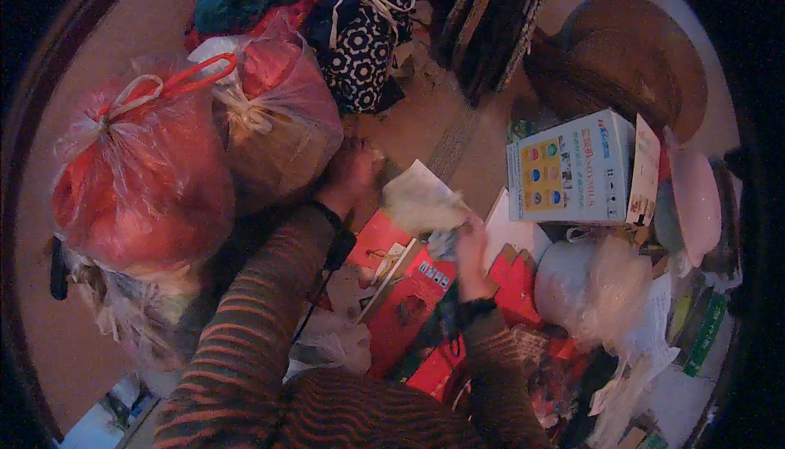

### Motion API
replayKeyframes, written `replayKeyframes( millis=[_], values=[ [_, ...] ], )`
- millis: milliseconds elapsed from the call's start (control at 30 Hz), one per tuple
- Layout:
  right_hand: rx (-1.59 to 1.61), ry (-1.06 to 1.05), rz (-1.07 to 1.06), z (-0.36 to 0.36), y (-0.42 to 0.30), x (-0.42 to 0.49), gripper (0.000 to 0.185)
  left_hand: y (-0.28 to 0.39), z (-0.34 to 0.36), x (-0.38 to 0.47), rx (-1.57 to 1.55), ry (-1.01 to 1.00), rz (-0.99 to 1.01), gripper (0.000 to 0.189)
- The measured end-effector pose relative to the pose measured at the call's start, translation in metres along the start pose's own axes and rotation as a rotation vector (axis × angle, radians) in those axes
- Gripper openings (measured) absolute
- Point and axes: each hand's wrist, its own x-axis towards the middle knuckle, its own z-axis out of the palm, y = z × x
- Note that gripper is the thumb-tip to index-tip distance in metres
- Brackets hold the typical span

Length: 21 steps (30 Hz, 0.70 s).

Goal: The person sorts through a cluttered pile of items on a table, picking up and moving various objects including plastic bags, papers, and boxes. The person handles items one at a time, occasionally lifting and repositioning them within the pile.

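My left hand [357, 170], dim and blurred, reaches in beside a tied clear plastic bag [276, 142]. Its fingers lie over the brown surface, and their grip is unclear. My right hand [472, 253] has its fingertips at the lower right edge of a crumpled pale sheet or bag [426, 200] and seems to pinch it. Below that sheet lie a red box [405, 302] with a cord on it and another red piece of packaging [515, 286]. A white flat panel [512, 234] stands close to the right hand's knuckles.
A knotted bag of red contents [147, 185] bulges at the left. Behind sits a black-and-white patterned drawstring bag [362, 56]. To the right are a printed white carton [564, 170], a round white container [564, 283], a pink plastic piece [696, 197] and a brown rounded seat [631, 56].
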Motion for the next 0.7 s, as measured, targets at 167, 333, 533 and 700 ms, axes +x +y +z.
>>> replayKeyframes(
  millis=[167, 333, 533, 700],
  values=[
    [-0.555, 0.139, -0.161, 0.004, 0.006, 0.069, 0.03, -0.009, -0.014, -0.01, -0.51, -0.237, -0.417, 0.032],
    [-0.64, -0.162, -0.614, 0.086, -0.014, 0.022, 0.035, 0.06, -0.107, -0.044, -0.539, -0.385, -0.281, 0.033],
    [0.193, -0.871, -0.077, 0.112, -0.042, -0.057, 0.029, 0.15, -0.264, -0.117, -0.825, -0.295, -0.504, 0.035],
    [-0.115, -0.312, -0.179, 0.075, -0.046, -0.006, 0.03, 0.174, -0.37, -0.191, -0.767, -0.236, -0.521, 0.035]
  ],
)
